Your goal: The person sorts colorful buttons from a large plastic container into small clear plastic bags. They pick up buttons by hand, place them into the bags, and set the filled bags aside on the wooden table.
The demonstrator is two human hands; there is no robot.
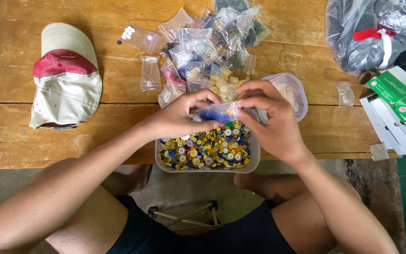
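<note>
Both hands pinch one small clear bag of blue buttons (218, 113).
I see left hand (179, 115) and right hand (271, 120) closed on it above the button tub (254, 157), on the wooden surface (71, 146).

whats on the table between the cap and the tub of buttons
In the head view, only bare wooden table lies between the cap and the tub of buttons; the left hand and its forearm pass above that stretch.

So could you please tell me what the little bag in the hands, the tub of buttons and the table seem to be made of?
Small bag: thin clear plastic film, glossy and crinkled, blue contents showing through. Tub: looks like translucent, smooth plastic. Table: bare wooden planks, matt, with visible grain and seams.
</note>
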